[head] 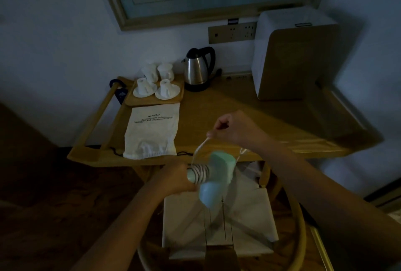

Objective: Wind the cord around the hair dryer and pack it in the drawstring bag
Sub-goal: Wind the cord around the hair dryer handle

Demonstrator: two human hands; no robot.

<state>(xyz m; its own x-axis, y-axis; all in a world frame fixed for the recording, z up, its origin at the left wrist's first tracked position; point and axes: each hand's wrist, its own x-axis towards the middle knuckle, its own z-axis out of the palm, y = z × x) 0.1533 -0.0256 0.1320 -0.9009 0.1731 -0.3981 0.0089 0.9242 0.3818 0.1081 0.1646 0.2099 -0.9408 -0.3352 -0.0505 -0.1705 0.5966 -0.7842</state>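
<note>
Several turns: cord (200,151) already rings the hair dryer (217,175) handle.
Left hand (173,180): closed round handle, steadying.
Right hand (230,128): pinching cord taut.
Drawstring bag (153,132): flat, waiting.

Bare desk (238,108) right of bag (152,129).

My wooden desk (238,105) carries the drawstring bag (153,132) near left, cup tray (155,102) behind it, kettle (198,69) far.
</note>
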